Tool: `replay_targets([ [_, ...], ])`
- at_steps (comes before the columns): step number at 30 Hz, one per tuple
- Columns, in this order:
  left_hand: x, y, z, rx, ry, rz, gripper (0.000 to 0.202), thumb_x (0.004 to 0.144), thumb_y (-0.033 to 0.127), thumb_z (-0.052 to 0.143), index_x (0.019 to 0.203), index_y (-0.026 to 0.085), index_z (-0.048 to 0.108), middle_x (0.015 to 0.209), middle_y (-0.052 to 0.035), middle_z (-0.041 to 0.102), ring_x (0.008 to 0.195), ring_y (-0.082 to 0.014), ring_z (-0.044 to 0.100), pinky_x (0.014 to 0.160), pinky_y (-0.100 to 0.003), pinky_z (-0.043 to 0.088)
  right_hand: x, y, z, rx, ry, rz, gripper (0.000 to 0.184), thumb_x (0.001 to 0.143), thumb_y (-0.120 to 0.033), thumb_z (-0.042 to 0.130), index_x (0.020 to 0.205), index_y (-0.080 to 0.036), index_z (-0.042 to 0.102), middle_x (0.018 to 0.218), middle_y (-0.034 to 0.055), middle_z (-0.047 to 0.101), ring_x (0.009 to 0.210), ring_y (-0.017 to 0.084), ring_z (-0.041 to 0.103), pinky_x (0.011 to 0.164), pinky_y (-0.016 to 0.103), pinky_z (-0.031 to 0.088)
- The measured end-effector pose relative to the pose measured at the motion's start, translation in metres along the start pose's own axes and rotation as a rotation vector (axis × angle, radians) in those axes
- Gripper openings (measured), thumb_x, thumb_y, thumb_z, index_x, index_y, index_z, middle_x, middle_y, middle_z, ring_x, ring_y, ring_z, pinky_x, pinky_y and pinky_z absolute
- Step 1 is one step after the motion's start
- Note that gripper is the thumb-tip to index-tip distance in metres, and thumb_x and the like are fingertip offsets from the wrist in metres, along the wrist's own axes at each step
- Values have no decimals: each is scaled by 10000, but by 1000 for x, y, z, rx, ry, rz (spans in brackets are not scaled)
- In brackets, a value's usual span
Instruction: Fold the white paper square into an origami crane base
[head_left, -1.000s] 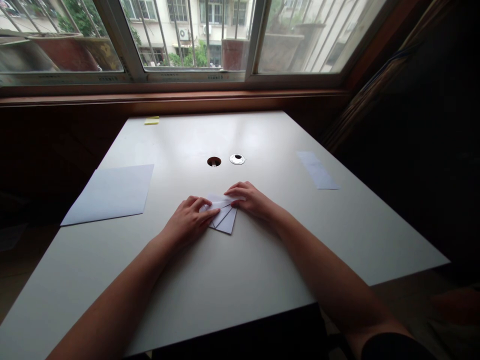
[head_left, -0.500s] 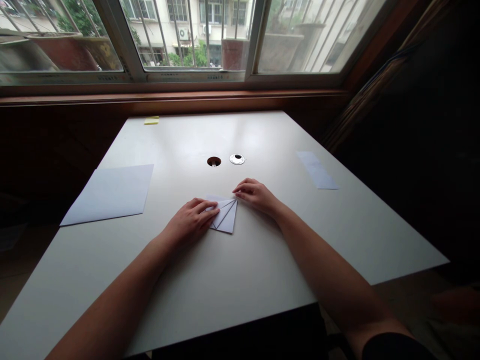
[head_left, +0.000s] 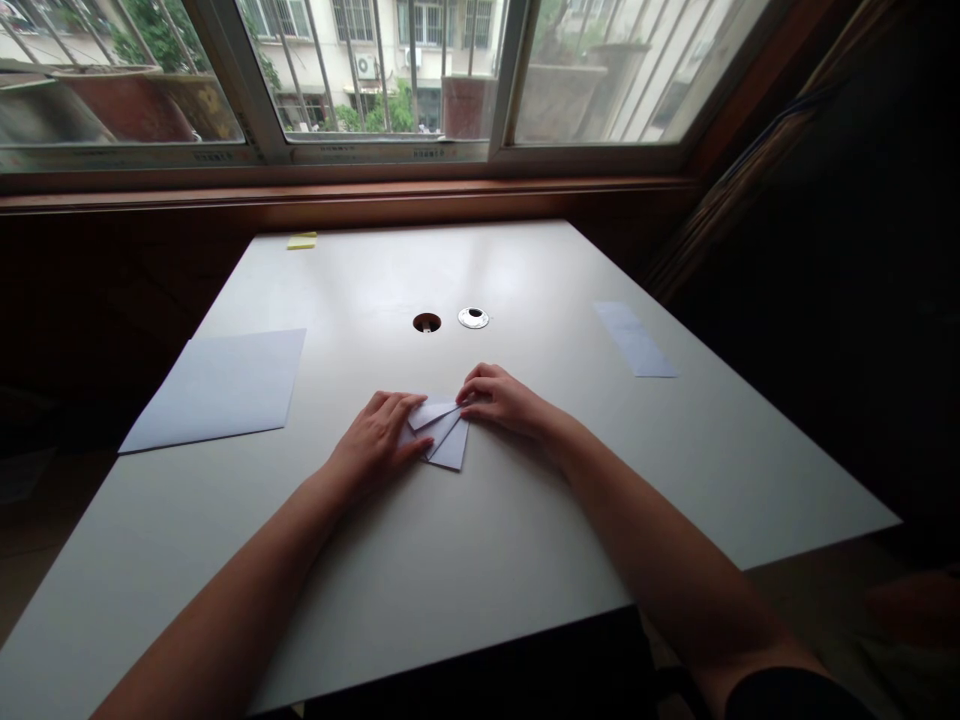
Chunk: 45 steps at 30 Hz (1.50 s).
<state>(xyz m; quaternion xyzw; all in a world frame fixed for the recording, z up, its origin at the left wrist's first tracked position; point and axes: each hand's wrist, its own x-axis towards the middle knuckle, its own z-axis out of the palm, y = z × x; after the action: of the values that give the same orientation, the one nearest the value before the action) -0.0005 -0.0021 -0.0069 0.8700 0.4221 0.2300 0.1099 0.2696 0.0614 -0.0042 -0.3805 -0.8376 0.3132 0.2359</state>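
A small folded sheet of paper (head_left: 450,450), white with several creased flaps, lies on the table between my hands. My left hand (head_left: 382,435) holds its left side, thumb low on the paper and fingers along the upper left edge. At the upper right corner, my right hand (head_left: 499,400) pinches the paper between thumb and fingertips. One flap at the top stands slightly apart from the layers below it. The paper's left edge is partly hidden under my left hand.
On the white table (head_left: 525,560) lie a large stack of white paper (head_left: 217,385) at left, a paper strip (head_left: 636,340) at right and yellow sticky notes (head_left: 302,241) at the far edge. A cable hole (head_left: 427,323) sits beside its round cover (head_left: 473,318).
My right hand has moved slightly left and down onto the paper's corner. The left hand's thumb and fingers have spread apart, and the top flap has been folded over towards me.
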Motion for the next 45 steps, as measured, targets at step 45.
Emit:
replay_targets([
  [45,3,-16,-6,-189,220,-126,65,877,261,654,908,212,685,856,-38,666,896,-212,545,823,-350,478,-4,-8,6,16,-31,-95,97,874,-266,679,875,-192,742,946,47,607,788,133,595,744,271,488],
])
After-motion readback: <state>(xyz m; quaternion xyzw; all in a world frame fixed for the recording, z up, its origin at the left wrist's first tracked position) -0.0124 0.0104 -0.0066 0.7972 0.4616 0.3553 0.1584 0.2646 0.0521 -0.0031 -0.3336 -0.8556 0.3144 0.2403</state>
